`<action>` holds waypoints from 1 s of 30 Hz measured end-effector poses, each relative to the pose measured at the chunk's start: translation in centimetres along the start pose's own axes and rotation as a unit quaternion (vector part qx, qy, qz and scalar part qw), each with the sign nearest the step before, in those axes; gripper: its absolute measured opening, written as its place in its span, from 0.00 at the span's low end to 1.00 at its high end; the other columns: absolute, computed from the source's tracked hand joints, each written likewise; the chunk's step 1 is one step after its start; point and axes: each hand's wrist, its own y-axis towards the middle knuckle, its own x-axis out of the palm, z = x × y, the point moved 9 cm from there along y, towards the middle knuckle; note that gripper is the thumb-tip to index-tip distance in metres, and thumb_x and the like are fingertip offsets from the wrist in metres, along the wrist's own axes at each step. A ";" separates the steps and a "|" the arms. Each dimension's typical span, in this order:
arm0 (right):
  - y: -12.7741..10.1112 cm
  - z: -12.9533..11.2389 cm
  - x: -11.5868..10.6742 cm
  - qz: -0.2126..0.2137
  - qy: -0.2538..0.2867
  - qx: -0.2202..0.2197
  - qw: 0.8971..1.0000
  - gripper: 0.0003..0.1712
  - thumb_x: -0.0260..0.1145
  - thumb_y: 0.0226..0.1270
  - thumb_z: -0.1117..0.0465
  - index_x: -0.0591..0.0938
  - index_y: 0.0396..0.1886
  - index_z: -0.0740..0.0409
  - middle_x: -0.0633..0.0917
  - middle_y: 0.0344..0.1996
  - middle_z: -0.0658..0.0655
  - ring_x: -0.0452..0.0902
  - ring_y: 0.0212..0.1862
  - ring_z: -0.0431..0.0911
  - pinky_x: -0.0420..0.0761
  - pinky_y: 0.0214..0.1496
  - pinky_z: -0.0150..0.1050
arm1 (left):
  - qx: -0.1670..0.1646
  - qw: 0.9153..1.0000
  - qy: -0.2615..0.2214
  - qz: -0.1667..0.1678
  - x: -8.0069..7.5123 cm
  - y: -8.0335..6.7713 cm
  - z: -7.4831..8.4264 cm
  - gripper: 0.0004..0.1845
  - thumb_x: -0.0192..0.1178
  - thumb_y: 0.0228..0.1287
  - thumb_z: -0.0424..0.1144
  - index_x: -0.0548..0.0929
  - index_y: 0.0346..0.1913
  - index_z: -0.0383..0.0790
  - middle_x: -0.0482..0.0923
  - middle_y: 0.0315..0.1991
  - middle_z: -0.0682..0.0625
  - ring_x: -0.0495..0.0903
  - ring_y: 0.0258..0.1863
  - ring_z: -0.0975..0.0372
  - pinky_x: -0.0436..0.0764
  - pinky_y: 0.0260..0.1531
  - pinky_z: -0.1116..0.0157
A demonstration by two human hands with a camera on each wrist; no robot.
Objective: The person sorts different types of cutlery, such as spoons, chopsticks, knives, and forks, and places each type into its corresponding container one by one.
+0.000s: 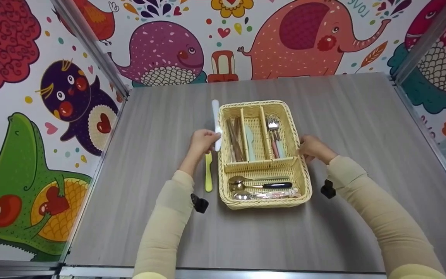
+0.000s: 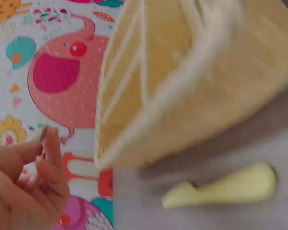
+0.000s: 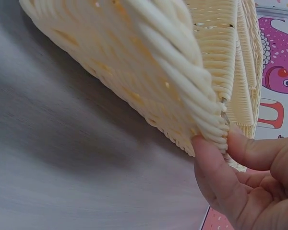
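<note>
At the left side of a cream woven basket point(image 1: 304, 186), my left hand point(image 1: 203, 141) pinches a white knife point(image 1: 215, 112) between thumb and fingers. That knife points away from me, beside the basket's rim; in the left wrist view the left hand point(image 2: 33, 182) mostly hides it. On the table just below lies a yellow knife point(image 1: 208, 174). My right hand point(image 1: 313, 148) grips the basket's right rim, thumb inside and fingers outside, plain in the right wrist view point(image 3: 249, 177). Inside the basket are brown chopsticks point(image 1: 234, 141), a pale green knife point(image 1: 250, 143), forks point(image 1: 274, 131) and several spoons point(image 1: 242, 186).
Dividers point(image 1: 262, 131) split the basket into three long compartments at the back and one wide one in front. The grey wood-grain table point(image 1: 141, 201) is bounded by metal posts point(image 1: 99, 50) and panels printed with cartoon animals. A metal edge point(image 1: 246, 273) runs along the front.
</note>
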 end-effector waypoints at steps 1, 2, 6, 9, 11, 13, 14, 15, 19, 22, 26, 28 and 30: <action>0.0 0.0 -0.1 0.000 -0.003 0.000 1.000 0.20 0.55 0.62 0.72 0.66 0.49 0.83 0.77 0.22 0.61 0.74 0.15 0.39 0.79 0.22 0.37 | 0.005 1.000 0.000 -0.007 0.9 0.1 0.8 0.12 0.60 0.60 0.37 0.82 0.37 0.28 0.72 0.16 0.53 0.70 0.08 0.68 0.65 0.10 0.74; 0.0 0.1 -0.1 0.000 -0.005 0.001 1.000 0.20 0.55 0.62 0.72 0.66 0.50 0.83 0.78 0.23 0.62 0.74 0.15 0.39 0.79 0.22 0.37 | 0.008 1.000 0.004 -0.014 1.8 0.3 1.5 0.12 0.60 0.60 0.37 0.82 0.37 0.28 0.73 0.16 0.52 0.70 0.08 0.68 0.64 0.09 0.74; 0.1 0.2 0.0 -0.008 -0.003 0.009 1.000 0.23 0.56 0.62 0.71 0.64 0.53 0.83 0.78 0.24 0.63 0.75 0.16 0.39 0.80 0.24 0.37 | -0.010 0.999 0.045 -0.024 5.3 1.3 2.5 0.11 0.60 0.60 0.36 0.84 0.37 0.29 0.79 0.21 0.48 0.72 0.09 0.67 0.71 0.12 0.72; 0.2 0.4 0.1 -0.013 0.004 0.015 1.000 0.23 0.57 0.63 0.69 0.64 0.53 0.81 0.77 0.23 0.61 0.75 0.17 0.40 0.80 0.26 0.39 | -0.043 0.995 0.086 -0.021 7.4 2.0 1.7 0.10 0.61 0.59 0.37 0.84 0.31 0.31 0.81 0.24 0.45 0.73 0.10 0.66 0.80 0.22 0.66; 0.2 0.4 0.1 -0.012 0.007 0.014 1.000 0.21 0.57 0.63 0.69 0.66 0.50 0.80 0.76 0.22 0.60 0.75 0.17 0.41 0.80 0.26 0.40 | -0.067 0.993 0.100 -0.017 8.5 2.3 0.9 0.09 0.61 0.59 0.37 0.83 0.27 0.33 0.82 0.27 0.43 0.73 0.10 0.65 0.81 0.26 0.63; 0.3 0.5 0.0 -0.009 0.007 0.011 1.000 0.19 0.57 0.63 0.70 0.67 0.49 0.80 0.77 0.23 0.61 0.74 0.16 0.40 0.80 0.26 0.40 | -0.081 0.990 0.113 -0.014 9.3 2.5 0.1 0.11 0.62 0.59 0.37 0.80 0.22 0.36 0.81 0.23 0.45 0.72 0.10 0.66 0.81 0.24 0.65; 0.3 0.5 0.0 -0.007 0.007 0.010 1.000 0.19 0.57 0.63 0.70 0.67 0.49 0.80 0.77 0.23 0.62 0.75 0.16 0.40 0.80 0.25 0.40 | -0.088 0.988 0.123 -0.011 9.6 2.6 -0.2 0.11 0.62 0.58 0.38 0.79 0.21 0.37 0.80 0.22 0.46 0.72 0.09 0.66 0.80 0.21 0.66; 0.3 0.5 0.0 -0.005 0.007 0.009 1.000 0.18 0.57 0.62 0.71 0.67 0.48 0.80 0.77 0.24 0.62 0.75 0.16 0.40 0.80 0.25 0.39 | -0.092 0.987 0.129 -0.007 9.9 2.6 -0.4 0.11 0.62 0.58 0.38 0.80 0.21 0.37 0.80 0.22 0.46 0.71 0.08 0.66 0.78 0.18 0.67; 0.5 0.5 0.1 -0.003 0.003 0.008 1.000 0.20 0.57 0.62 0.70 0.67 0.49 0.81 0.77 0.26 0.64 0.74 0.16 0.40 0.80 0.23 0.38 | -0.089 0.986 0.139 0.005 10.8 2.6 -0.9 0.09 0.61 0.58 0.37 0.80 0.22 0.39 0.78 0.18 0.48 0.73 0.08 0.64 0.72 0.10 0.70; 0.5 0.4 0.2 -0.001 0.000 0.012 1.000 0.19 0.56 0.63 0.71 0.67 0.50 0.80 0.77 0.27 0.63 0.74 0.16 0.40 0.78 0.22 0.36 | -0.063 0.989 0.136 0.010 11.9 2.7 -0.8 0.16 0.57 0.59 0.34 0.73 0.14 0.42 0.71 0.12 0.51 0.75 0.10 0.62 0.71 0.09 0.71; 0.4 0.4 0.1 0.005 -0.002 0.009 1.000 0.16 0.56 0.62 0.71 0.68 0.47 0.79 0.77 0.26 0.63 0.74 0.15 0.40 0.79 0.22 0.37 | -0.033 0.993 0.113 -0.011 14.0 2.6 -0.4 0.14 0.51 0.60 0.30 0.69 0.17 0.38 0.69 0.19 0.50 0.74 0.13 0.62 0.72 0.13 0.71; 0.4 0.4 0.0 0.009 -0.003 0.007 1.000 0.15 0.57 0.62 0.71 0.69 0.46 0.79 0.77 0.24 0.61 0.73 0.15 0.40 0.79 0.23 0.38 | -0.027 0.992 0.119 -0.038 15.1 2.5 -0.3 0.08 0.49 0.61 0.29 0.71 0.25 0.34 0.69 0.25 0.48 0.68 0.13 0.64 0.70 0.14 0.71; 0.4 0.4 -0.1 0.012 -0.004 0.003 1.000 0.15 0.57 0.61 0.71 0.70 0.45 0.78 0.76 0.22 0.60 0.73 0.14 0.40 0.80 0.23 0.39 | -0.017 0.989 0.138 -0.059 15.9 2.3 -0.2 0.06 0.48 0.62 0.28 0.76 0.37 0.31 0.71 0.30 0.46 0.63 0.13 0.65 0.67 0.15 0.71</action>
